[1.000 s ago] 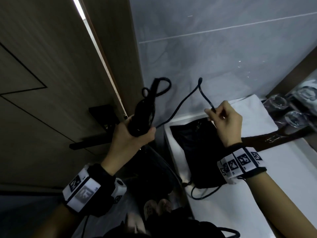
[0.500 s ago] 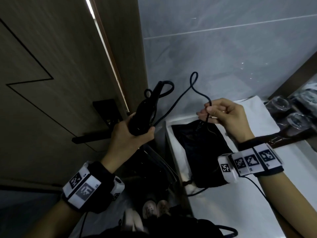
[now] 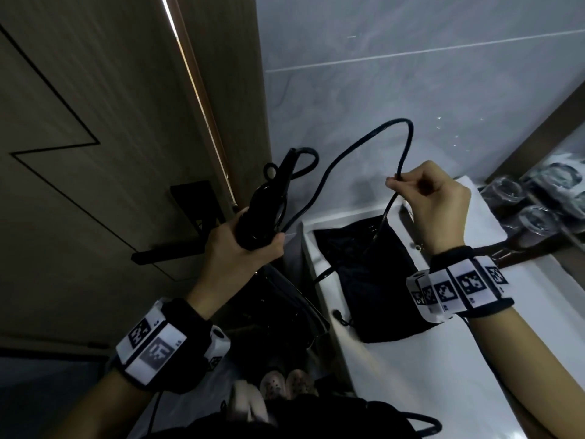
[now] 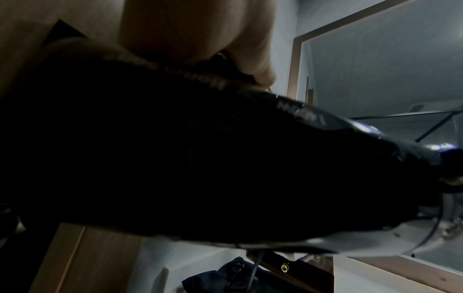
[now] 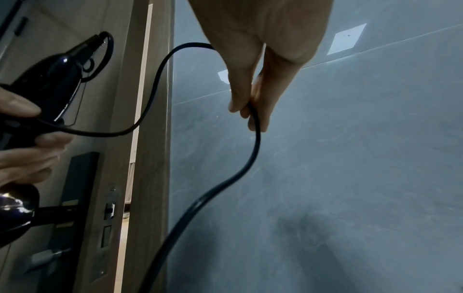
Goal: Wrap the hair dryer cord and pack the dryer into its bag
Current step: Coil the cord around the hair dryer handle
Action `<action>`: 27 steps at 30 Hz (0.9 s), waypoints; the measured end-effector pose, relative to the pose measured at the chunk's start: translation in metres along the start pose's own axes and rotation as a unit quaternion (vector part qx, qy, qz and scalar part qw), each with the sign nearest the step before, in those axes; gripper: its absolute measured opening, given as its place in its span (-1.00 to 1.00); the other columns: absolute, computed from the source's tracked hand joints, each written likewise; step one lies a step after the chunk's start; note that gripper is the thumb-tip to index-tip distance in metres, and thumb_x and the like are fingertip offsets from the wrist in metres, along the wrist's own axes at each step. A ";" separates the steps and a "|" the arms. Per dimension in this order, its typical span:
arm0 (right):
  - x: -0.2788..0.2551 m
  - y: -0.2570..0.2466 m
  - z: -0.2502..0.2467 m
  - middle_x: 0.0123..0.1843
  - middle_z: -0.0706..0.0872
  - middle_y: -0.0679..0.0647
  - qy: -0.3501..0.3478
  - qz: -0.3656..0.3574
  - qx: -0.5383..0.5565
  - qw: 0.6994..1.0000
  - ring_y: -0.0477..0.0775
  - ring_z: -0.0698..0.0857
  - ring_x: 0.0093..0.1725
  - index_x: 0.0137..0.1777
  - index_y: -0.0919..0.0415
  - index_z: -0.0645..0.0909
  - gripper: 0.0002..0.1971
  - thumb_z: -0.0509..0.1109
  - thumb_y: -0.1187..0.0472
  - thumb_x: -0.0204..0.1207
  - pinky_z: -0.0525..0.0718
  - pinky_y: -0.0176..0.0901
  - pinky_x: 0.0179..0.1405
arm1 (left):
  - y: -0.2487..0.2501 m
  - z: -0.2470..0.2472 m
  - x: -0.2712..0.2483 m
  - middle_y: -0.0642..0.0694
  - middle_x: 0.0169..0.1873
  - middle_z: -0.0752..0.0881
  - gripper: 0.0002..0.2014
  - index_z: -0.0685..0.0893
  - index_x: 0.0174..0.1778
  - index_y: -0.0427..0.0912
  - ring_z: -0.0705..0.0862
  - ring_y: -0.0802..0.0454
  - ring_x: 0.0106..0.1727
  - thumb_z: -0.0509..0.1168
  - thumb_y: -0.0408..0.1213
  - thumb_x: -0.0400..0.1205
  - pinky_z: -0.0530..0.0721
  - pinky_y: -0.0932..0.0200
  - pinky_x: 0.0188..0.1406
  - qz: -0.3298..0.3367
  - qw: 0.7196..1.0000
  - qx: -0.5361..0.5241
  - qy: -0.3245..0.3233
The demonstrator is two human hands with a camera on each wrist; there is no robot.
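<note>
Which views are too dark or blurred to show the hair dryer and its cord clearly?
Left wrist view: the hair dryer fills the frame as an underexposed black mass, only small glints. Head view: dim, the black bag has little detail. Right wrist view: clearest, the cord sharp against the grey wall, glare on the dryer.
</note>
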State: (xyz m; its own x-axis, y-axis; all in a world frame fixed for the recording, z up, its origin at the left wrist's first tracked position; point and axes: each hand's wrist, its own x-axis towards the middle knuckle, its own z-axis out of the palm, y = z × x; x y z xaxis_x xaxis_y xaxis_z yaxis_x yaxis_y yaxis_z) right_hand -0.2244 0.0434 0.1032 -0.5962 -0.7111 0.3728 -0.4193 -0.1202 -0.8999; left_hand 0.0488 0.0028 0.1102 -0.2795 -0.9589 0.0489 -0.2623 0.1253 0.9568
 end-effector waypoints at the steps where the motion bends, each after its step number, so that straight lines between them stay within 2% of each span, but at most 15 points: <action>1: 0.000 0.000 -0.001 -0.27 0.77 0.20 -0.006 0.005 -0.005 1.000 -0.19 0.75 -0.23 -0.28 0.37 0.57 -0.81 0.56 0.37 0.37 0.66 -0.43 -0.09 | 0.000 0.000 0.000 -0.14 -0.48 0.74 -0.87 0.68 -0.38 -0.17 0.72 0.12 -0.43 0.51 -0.31 0.40 0.63 0.40 -0.42 0.000 1.000 -0.004 0.001; 3: -0.002 0.002 -0.002 -0.29 0.74 0.18 -0.019 0.025 -0.033 0.999 -0.16 0.70 -0.26 -0.30 0.42 0.54 -0.79 0.56 0.40 0.35 0.62 -0.43 -0.18 | -0.001 -0.001 0.001 -0.17 -0.46 0.75 -0.87 0.69 -0.36 -0.18 0.73 0.08 -0.42 0.52 -0.30 0.41 0.66 0.36 -0.40 -0.001 1.000 -0.020 0.003; 5: -0.006 0.006 -0.002 -0.36 0.62 0.24 -0.029 0.037 -0.050 0.998 -0.26 0.55 -0.40 -0.34 0.52 0.45 -0.77 0.49 0.52 0.36 0.53 -0.50 -0.38 | -0.002 -0.002 0.001 -0.27 -0.43 0.74 -0.84 0.69 -0.34 -0.24 0.73 0.02 -0.40 0.53 -0.25 0.38 0.69 0.28 -0.37 -0.004 0.999 -0.033 0.006; 6: -0.007 0.010 -0.002 -0.39 0.51 0.30 -0.037 0.045 -0.033 0.998 -0.28 0.49 -0.44 -0.36 0.54 0.39 -0.78 0.40 0.62 0.37 0.50 -0.57 -0.45 | -0.002 -0.002 0.001 -0.31 -0.42 0.73 -0.83 0.69 -0.34 -0.27 0.72 0.00 -0.40 0.53 -0.27 0.38 0.69 0.27 -0.36 -0.003 0.999 -0.037 0.005; 8: -0.009 0.019 -0.004 -0.37 0.38 0.36 -0.032 0.091 0.026 0.995 -0.21 0.55 -0.40 -0.37 0.56 0.29 -0.79 0.25 0.69 0.38 0.51 -0.60 -0.46 | -0.002 -0.003 0.000 -0.30 -0.43 0.72 -0.86 0.68 -0.34 -0.30 0.71 0.06 -0.41 0.51 -0.35 0.42 0.68 0.33 -0.36 0.005 0.999 -0.039 0.000; 10: -0.010 0.031 -0.008 -0.33 0.38 0.26 -0.029 0.123 0.026 0.992 0.04 0.61 -0.26 -0.39 0.46 0.27 -0.77 0.24 0.63 0.38 0.58 -0.33 -0.33 | 0.000 -0.004 -0.001 -0.22 -0.45 0.71 -0.88 0.68 -0.34 -0.33 0.70 0.13 -0.43 0.49 -0.39 0.42 0.65 0.39 -0.38 0.014 0.999 -0.043 0.002; 12: -0.013 0.048 -0.012 -0.29 0.51 0.25 -0.063 0.129 -0.057 0.988 0.09 0.64 -0.30 -0.37 0.34 0.36 -0.75 0.28 0.61 0.42 0.52 -0.24 -0.26 | 0.001 -0.006 -0.001 -0.12 -0.47 0.72 -0.88 0.67 -0.34 -0.34 0.70 0.16 -0.43 0.49 -0.42 0.41 0.64 0.42 -0.40 0.019 0.998 -0.051 0.002; 14: -0.016 0.064 -0.017 -0.28 0.61 0.27 -0.099 0.152 -0.085 0.980 -0.15 0.67 -0.38 -0.33 0.40 0.42 -0.78 0.30 0.63 0.45 0.56 -0.34 -0.30 | 0.001 -0.006 -0.002 0.06 -0.52 0.70 -0.87 0.66 -0.35 -0.29 0.69 0.22 -0.43 0.51 -0.44 0.39 0.62 0.46 -0.41 0.026 0.998 -0.055 -0.004; 16: -0.018 0.075 -0.023 -0.34 0.62 0.24 -0.151 0.139 -0.159 0.966 -0.18 0.59 -0.41 -0.34 0.40 0.47 -0.77 0.49 0.55 0.37 0.46 -0.55 -0.39 | 0.003 -0.004 -0.003 0.10 -0.54 0.67 -0.83 0.67 -0.38 -0.14 0.66 0.25 -0.43 0.56 -0.35 0.33 0.58 0.48 -0.43 0.042 0.998 -0.049 -0.022; 18: -0.018 0.080 -0.027 -0.35 0.65 0.29 -0.209 0.120 -0.200 0.950 0.01 0.57 -0.38 -0.34 0.40 0.52 -0.74 0.61 0.47 0.25 0.45 -0.56 -0.40 | 0.003 -0.003 -0.003 0.08 -0.52 0.65 -0.82 0.66 -0.38 0.00 0.64 0.23 -0.45 0.54 -0.14 0.26 0.53 0.48 -0.44 0.062 0.997 -0.021 -0.044; 20: -0.018 0.080 -0.030 -0.34 0.67 0.30 -0.238 0.106 -0.203 0.944 0.12 0.60 -0.33 -0.33 0.38 0.54 -0.73 0.63 0.45 0.23 0.46 -0.55 -0.39 | 0.001 0.000 -0.001 -0.04 -0.44 0.68 -0.70 0.65 -0.28 -0.04 0.68 0.08 -0.38 0.49 0.03 0.23 0.55 0.40 -0.40 0.071 0.995 0.024 -0.067; 21: -0.017 0.080 -0.030 -0.35 0.67 0.29 -0.235 0.105 -0.203 0.945 0.13 0.60 -0.33 -0.34 0.36 0.53 -0.72 0.64 0.43 0.23 0.47 -0.51 -0.38 | 0.001 0.002 0.001 -0.07 -0.38 0.71 -0.62 0.65 -0.20 -0.08 0.72 0.03 -0.29 0.47 0.08 0.22 0.62 0.32 -0.30 0.071 0.993 0.043 -0.079; 24: -0.016 0.083 -0.029 -0.41 0.59 0.22 -0.178 0.109 -0.261 0.942 0.18 0.54 -0.35 -0.36 0.29 0.42 -0.64 0.61 0.25 0.33 0.49 -0.03 -0.28 | 0.000 0.007 0.007 0.03 -0.23 0.79 -0.53 0.63 -0.05 0.06 0.76 0.18 -0.13 0.43 0.17 0.18 0.74 0.21 -0.09 0.075 0.990 0.078 -0.089; 25: -0.017 0.085 -0.030 -0.43 0.56 0.21 -0.155 0.090 -0.298 0.938 0.22 0.52 -0.36 -0.36 0.28 0.39 -0.64 0.56 0.22 0.38 0.42 0.01 -0.30 | 0.001 0.008 0.008 0.06 -0.23 0.79 -0.53 0.62 -0.04 0.09 0.76 0.20 -0.13 0.43 0.17 0.17 0.73 0.22 -0.10 0.079 0.990 0.083 -0.087; 27: -0.019 0.091 -0.032 -0.43 0.51 0.23 -0.119 0.051 -0.334 0.934 0.28 0.50 -0.38 -0.36 0.27 0.33 -0.64 0.49 0.27 0.45 0.26 -0.06 -0.34 | 0.000 0.008 0.013 0.07 -0.27 0.78 -0.56 0.63 -0.08 0.06 0.76 0.19 -0.17 0.44 0.15 0.19 0.73 0.27 -0.15 0.085 0.990 0.075 -0.087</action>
State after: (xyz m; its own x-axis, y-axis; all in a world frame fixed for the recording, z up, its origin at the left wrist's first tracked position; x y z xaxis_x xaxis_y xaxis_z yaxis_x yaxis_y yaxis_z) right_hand -0.2724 0.0683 0.0216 -0.5212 -0.8383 0.1603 -0.7495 0.3598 -0.5557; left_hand 0.0379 -0.0073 0.1086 -0.4832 -0.8640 0.1419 -0.3293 0.3295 0.8849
